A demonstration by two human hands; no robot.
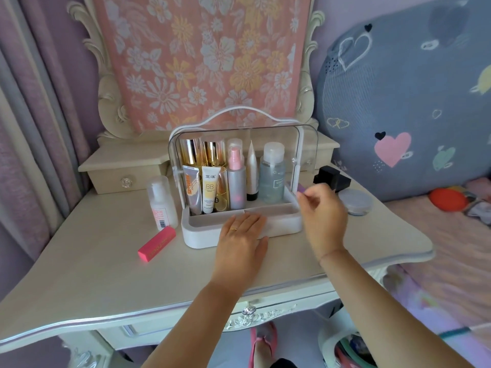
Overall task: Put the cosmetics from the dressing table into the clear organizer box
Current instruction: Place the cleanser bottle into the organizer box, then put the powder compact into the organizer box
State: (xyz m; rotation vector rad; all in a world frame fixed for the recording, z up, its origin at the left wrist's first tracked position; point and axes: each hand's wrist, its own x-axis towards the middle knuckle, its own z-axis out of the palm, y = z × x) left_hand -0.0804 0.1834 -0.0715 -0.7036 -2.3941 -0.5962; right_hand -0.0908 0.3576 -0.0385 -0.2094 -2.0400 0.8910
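The clear organizer box stands open on the dressing table, its lid raised. Inside stand gold bottles, two tubes, a pink-capped spray bottle, a white tube and a clear bottle. My left hand lies flat, fingers spread, on the box's white front rim. My right hand hovers at the box's right edge, pinching a small purple item that is mostly hidden by the fingers. Outside the box are a white bottle, a pink lipstick box, a black box and a round compact.
A small drawer unit sits at the back left of the table. A floral cloth covers the mirror behind the box. A bed with a grey heart-patterned cushion lies to the right. The curtain hangs at left.
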